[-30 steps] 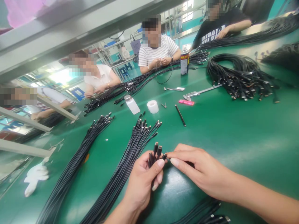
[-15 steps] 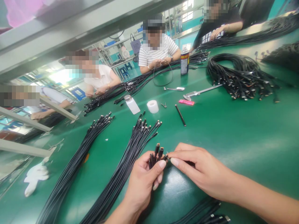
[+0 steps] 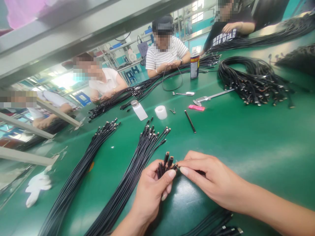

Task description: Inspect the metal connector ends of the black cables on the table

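Observation:
My left hand (image 3: 150,191) is closed round a small bunch of black cable ends (image 3: 165,162), whose connectors stick up above my thumb. My right hand (image 3: 209,178) pinches one connector of that bunch between thumb and forefinger, right beside my left thumb. Both hands hover just above the green table (image 3: 246,141). To the left of my left hand lies a long bundle of black cables (image 3: 134,170). More black cable ends (image 3: 216,226) lie below my right forearm.
A second cable bundle (image 3: 81,167) lies further left, a big coiled heap (image 3: 253,82) at the right. A white bottle (image 3: 139,109), tape roll (image 3: 160,112), black pen (image 3: 190,121), pink item (image 3: 196,107), caliper (image 3: 211,96) and spray can (image 3: 194,65) stand mid-table. Several people work cables opposite.
My left hand has shifted slightly right and down with the bunch. The right hand's pinch stays. The person in the striped shirt keeps moving a cable loop.

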